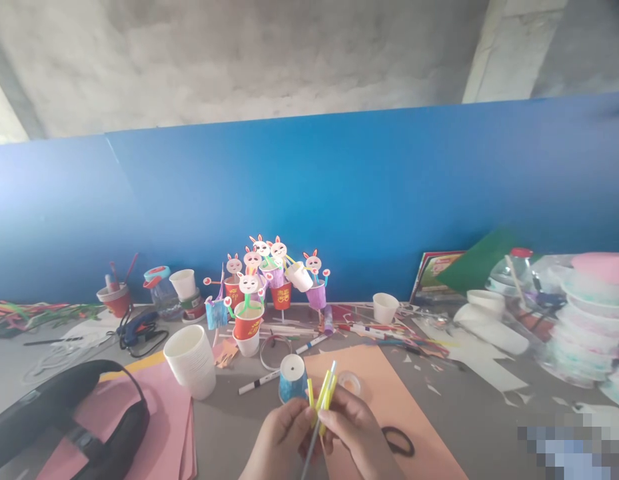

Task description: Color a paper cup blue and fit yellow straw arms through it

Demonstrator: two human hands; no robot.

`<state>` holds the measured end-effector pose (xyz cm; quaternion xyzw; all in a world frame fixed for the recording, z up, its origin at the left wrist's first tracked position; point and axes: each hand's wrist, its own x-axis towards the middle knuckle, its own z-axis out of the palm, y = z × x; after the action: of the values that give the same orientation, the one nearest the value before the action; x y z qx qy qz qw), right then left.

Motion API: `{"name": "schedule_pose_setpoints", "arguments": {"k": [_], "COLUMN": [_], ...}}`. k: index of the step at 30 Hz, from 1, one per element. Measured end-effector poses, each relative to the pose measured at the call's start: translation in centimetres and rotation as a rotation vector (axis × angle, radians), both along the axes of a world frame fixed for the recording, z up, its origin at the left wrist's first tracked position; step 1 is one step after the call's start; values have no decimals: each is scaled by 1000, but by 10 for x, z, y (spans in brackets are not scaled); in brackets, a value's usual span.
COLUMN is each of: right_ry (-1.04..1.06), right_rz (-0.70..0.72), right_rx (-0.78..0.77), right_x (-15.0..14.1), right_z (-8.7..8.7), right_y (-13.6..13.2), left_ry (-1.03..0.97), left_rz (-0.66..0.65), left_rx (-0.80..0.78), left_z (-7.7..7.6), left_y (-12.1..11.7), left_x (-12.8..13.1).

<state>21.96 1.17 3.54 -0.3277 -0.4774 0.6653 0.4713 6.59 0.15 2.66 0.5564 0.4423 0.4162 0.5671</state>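
Note:
Close together at the front edge, my left hand (282, 432) and my right hand (356, 427) both have their fingers pinched on a small bunch of thin yellow straws (323, 393). A pale grey-blue stick (312, 448) runs lengthwise among them. My left fingertips press one short yellow piece standing a little apart; my right thumb lies across the rest. Just beyond them an upturned blue paper cup (292, 377) has a small hole in its base. A tape roll (349, 383) lies behind my right hand, and black scissors handles (399, 441) show beside it, the blades hidden.
Rabbit-faced cup figures (249, 283) stand in a group at the back. Left are a stack of white paper cups (190, 360), pink paper (174, 427) and a black headset (109, 420). Orange paper (389, 393) lies under my hands; stacked bowls (589, 327) stand right. A marker (259, 383) lies nearby.

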Motion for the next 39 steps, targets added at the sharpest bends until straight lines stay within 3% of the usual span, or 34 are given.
{"name": "schedule_pose_setpoints", "arguments": {"k": [11,16,19,21,24,27,31,33,36,39], "right_ry": [-30,-53,-64,-67,-47,-23,-4,12,69,298], "right_rz": [-65,-42,-72,-118,-214,-267,-275,-286,-292,-244], "right_rx": [19,45,81,78,48,23,15,7,-25,-131], "right_x": [0,2,4,4,4,2,2,4,10,19], "right_z": [-11,-6,-9,-10,-9,-6,-5,-4,0,9], "right_y": [2,2,4,5,6,5,5,6,7,6], "left_ry": [196,178,243,346,539,665,713,670,325,-86], "left_rz": [-52,-65,-72,3,217,144,33,48,207,305], "left_rx": [206,145,144,226,486,592,534,516,280,-71], "left_z": [5,5,13,22,36,40,37,39,44,41], "left_y": [2,0,1,6,22,40,51,51,48,44], "left_x": [-2,2,0,-7,-21,-31,-35,-38,-45,-46]}}
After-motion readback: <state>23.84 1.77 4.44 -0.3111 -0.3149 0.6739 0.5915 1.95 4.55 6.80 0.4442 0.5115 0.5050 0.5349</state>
